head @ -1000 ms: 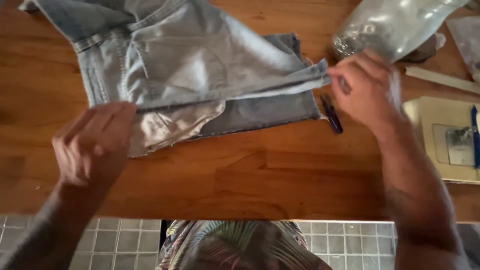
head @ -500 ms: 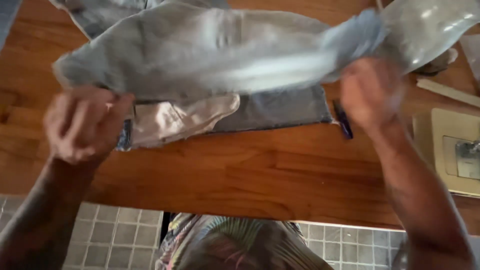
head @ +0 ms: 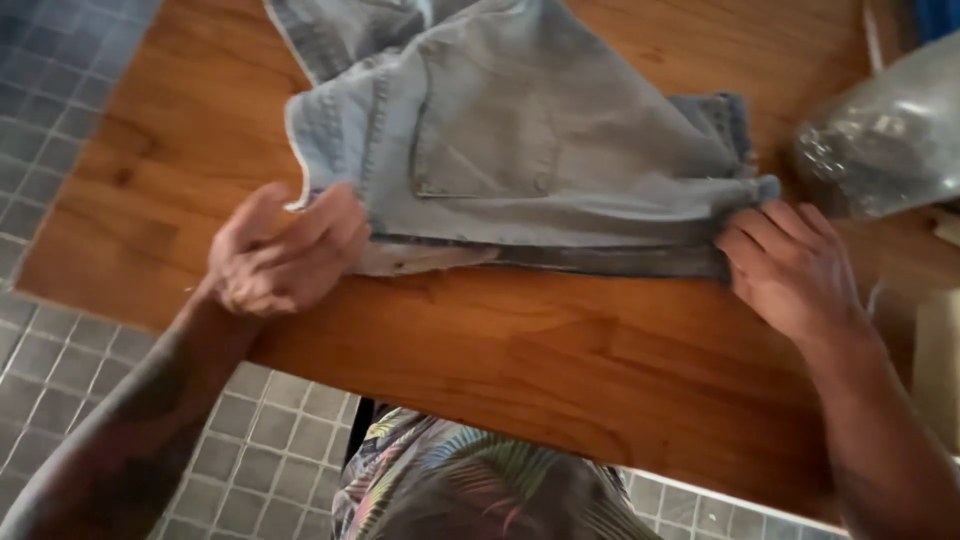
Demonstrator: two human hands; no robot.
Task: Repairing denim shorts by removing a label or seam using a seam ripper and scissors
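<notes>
Wooden table [head: 560,360] over grey tile floor [head: 60,120] is bearing a pair of light denim shorts [head: 520,150], lying folded w/ back pocket up. Left hand [head: 285,250] is pinching the near-left corner; right hand [head: 790,265] is gripping the right edge. Hands are sitting well apart. Clear plastic bag [head: 890,140] is resting just beyond right hand.

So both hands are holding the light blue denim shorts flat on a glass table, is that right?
Not quite: the table is wooden, not glass, as the head view shows. The rest stands: the left hand and right hand hold the light blue denim shorts on it.
</notes>
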